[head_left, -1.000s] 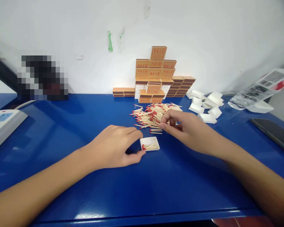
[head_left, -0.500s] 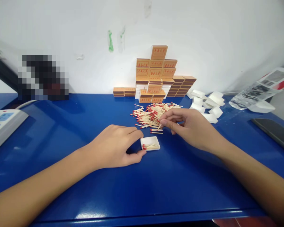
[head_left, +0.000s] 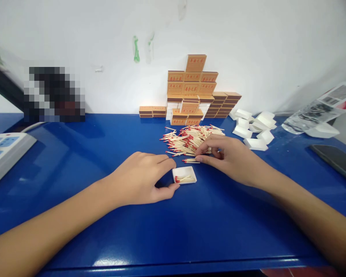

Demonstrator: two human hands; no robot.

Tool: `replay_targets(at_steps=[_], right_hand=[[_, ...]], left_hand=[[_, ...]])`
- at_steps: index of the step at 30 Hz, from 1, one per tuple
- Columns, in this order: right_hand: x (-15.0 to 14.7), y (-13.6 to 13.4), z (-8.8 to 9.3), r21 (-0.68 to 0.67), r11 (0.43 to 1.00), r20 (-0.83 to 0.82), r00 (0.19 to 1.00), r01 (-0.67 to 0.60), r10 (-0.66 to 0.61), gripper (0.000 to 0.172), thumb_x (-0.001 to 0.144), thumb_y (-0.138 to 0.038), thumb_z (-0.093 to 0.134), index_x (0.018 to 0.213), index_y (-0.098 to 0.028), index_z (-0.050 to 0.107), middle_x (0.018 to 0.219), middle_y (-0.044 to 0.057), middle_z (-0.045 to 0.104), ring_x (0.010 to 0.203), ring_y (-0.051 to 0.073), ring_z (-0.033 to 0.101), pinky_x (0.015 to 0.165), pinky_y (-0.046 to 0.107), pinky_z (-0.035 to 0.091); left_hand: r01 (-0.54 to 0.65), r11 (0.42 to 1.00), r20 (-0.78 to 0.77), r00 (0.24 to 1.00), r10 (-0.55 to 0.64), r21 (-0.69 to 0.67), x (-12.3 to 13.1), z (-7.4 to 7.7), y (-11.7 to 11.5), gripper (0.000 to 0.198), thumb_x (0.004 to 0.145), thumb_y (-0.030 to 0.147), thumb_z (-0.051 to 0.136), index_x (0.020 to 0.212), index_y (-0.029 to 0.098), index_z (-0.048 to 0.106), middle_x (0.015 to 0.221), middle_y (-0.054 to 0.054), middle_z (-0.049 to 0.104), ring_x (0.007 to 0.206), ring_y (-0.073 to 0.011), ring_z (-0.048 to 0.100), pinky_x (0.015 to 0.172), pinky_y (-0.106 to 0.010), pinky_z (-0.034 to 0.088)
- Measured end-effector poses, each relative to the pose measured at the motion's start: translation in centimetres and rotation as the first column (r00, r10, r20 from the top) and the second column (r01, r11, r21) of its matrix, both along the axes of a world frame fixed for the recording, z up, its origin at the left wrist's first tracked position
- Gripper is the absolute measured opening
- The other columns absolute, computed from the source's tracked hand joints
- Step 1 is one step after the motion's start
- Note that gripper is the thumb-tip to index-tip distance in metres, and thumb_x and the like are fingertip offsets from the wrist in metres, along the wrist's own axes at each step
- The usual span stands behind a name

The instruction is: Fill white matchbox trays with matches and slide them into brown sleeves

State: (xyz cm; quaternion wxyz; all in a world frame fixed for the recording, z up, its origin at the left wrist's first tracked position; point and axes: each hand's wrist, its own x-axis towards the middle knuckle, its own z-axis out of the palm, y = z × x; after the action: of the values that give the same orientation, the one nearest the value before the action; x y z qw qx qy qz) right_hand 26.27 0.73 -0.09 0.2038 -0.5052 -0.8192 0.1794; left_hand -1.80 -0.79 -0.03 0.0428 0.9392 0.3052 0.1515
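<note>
A small white matchbox tray point(head_left: 192, 172) lies on the blue table with several red-headed matches point(head_left: 185, 179) in its near side. The thumb and fingers of my left hand point(head_left: 144, 179) grip the tray's left end, at its two corners. My right hand point(head_left: 227, 157) is just beyond the tray, at the near edge of a loose match pile point(head_left: 187, 140). Its thumb and index finger pinch the right ends of a few matches point(head_left: 190, 161) that lie level, heads to the left. The other fingers are curled under and partly hidden.
Behind the pile, orange matchboxes point(head_left: 190, 89) are stacked against the wall. White empty trays point(head_left: 255, 144) lie loose at the right, near a clear plastic bottle point(head_left: 300, 119) and a dark phone point(head_left: 334, 161). A white power strip point(head_left: 11, 154) is at the left.
My right thumb and index finger have come down slightly onto the ends of the matches at the pile's near edge. My left hand and the tray have stayed in place.
</note>
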Motion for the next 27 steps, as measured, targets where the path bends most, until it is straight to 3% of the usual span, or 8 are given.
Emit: replay_targets(at_steps=[6, 16, 27], right_hand=[[-0.40, -0.11, -0.11, 0.011, 0.995, 0.014, 0.995, -0.100, 0.099, 0.021, 0.099, -0.045, 0.068, 0.098, -0.026, 0.075, 0.087, 0.001, 0.063, 0.071, 0.016, 0.051, 0.066, 0.030, 0.038], [-0.23, -0.39, -0.29, -0.102, 0.986, 0.060, 0.989, -0.129, 0.136, 0.025, 0.106, -0.043, 0.053, 0.096, -0.022, 0.063, 0.099, 0.007, 0.065, 0.089, 0.021, 0.061, 0.078, 0.035, 0.047], [0.00, -0.74, 0.03, -0.100, 0.985, 0.098, 0.984, -0.140, 0.150, 0.028, 0.107, -0.047, 0.051, 0.098, -0.023, 0.060, 0.101, 0.007, 0.065, 0.089, 0.021, 0.061, 0.077, 0.035, 0.048]], left_hand=[[-0.002, 1.000, -0.001, 1.000, 0.002, 0.003, 0.15, 0.01, 0.00, 0.024, 0.095, 0.040, 0.064, 0.099, 0.018, 0.073, 0.082, 0.001, 0.071, 0.065, -0.0158, 0.064, 0.058, -0.031, 0.041], [0.011, 1.000, 0.003, 1.000, -0.011, 0.013, 0.04, -0.01, -0.07, 0.024, 0.095, 0.040, 0.063, 0.099, 0.018, 0.072, 0.081, 0.000, 0.071, 0.064, -0.0152, 0.063, 0.057, -0.030, 0.041], [0.006, 1.000, 0.009, 1.000, -0.006, 0.008, 0.17, -0.08, 0.02, 0.024, 0.095, 0.039, 0.064, 0.100, 0.018, 0.072, 0.080, 0.000, 0.071, 0.064, -0.0152, 0.063, 0.057, -0.029, 0.040]])
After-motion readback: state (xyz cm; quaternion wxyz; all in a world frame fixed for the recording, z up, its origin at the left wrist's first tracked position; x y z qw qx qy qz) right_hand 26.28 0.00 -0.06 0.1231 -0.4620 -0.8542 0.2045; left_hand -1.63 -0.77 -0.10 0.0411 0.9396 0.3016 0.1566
